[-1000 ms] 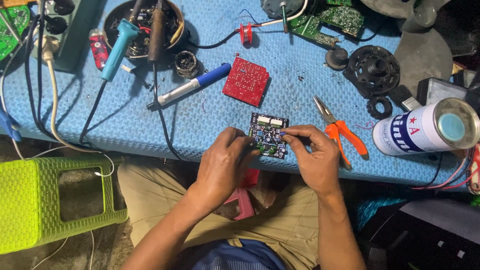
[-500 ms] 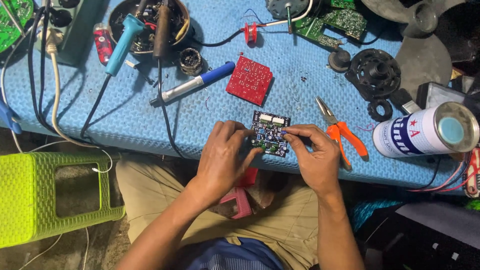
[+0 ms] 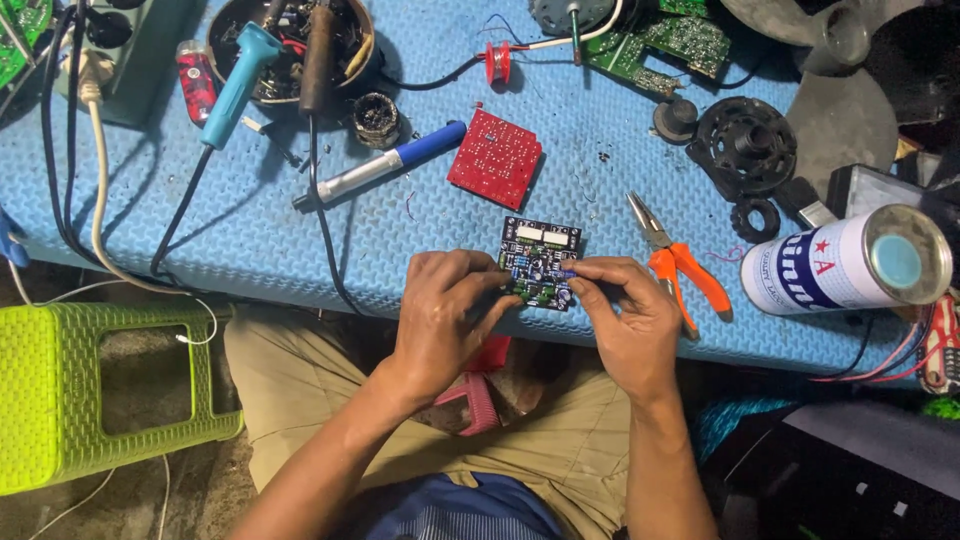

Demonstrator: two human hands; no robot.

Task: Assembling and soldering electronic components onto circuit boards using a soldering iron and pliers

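A small dark circuit board with white, blue and black parts lies near the front edge of a blue foam-covered table. My left hand pinches its left lower corner. My right hand grips its right edge with thumb and forefinger. Just beyond it lies a red circuit board, face down. Orange-handled pliers rest right of my right hand.
A blue and silver desoldering pump, a bowl holding soldering irons, a green circuit board, black round fan parts and a white can lie on the table. A green plastic stool stands at the left.
Both hands keep hold of the dark board, shifting their fingers slightly on it. The view has drifted a little; the other items stay put.
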